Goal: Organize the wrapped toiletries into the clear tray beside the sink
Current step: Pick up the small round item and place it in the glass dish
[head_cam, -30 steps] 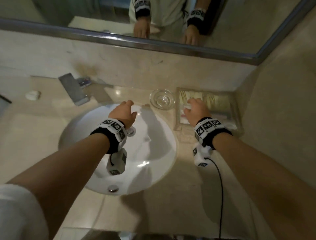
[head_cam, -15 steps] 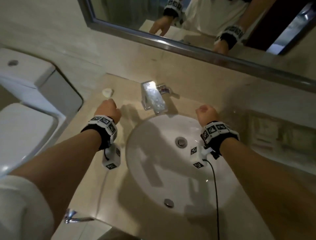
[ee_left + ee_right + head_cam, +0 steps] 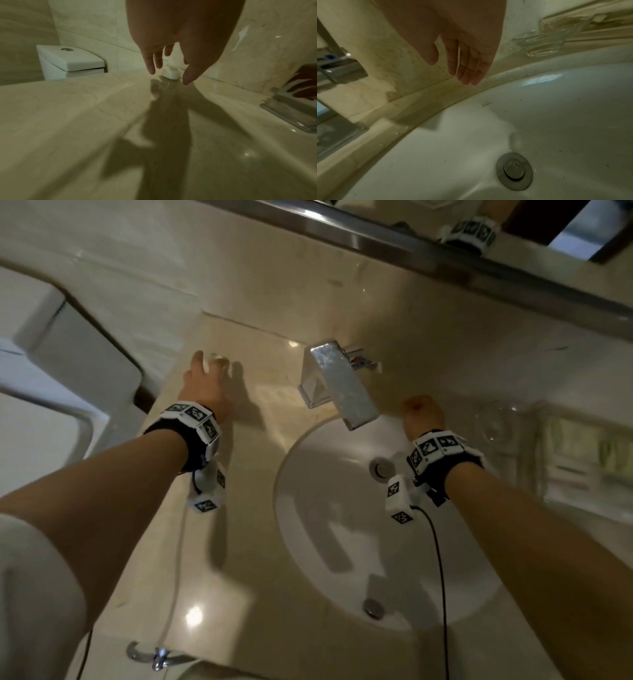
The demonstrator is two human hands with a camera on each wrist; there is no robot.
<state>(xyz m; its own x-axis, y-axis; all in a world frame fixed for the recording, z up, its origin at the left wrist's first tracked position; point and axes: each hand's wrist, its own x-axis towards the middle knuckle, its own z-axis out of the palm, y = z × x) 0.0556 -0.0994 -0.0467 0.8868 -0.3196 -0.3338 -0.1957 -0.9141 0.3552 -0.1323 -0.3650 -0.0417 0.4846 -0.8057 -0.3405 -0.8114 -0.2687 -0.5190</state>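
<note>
Head view: clear tray holds wrapped toiletries

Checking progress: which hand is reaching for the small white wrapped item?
The left hand, fingers spread just above the wrapped soap; the right hand hangs over the sink.

bathroom: sink, faucet, toilet (marble counter)

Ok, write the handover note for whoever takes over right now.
Left hand: open, fingers spread just above the small white wrapped toiletry at the back of the counter left of the faucet; not yet touching.
Right hand: open, holds nothing, over the sink's back rim.
Clear tray: right of the sink, past the glass dish, already holding wrapped packets.
Left: grip that toiletry, carry it to the tray.
</note>
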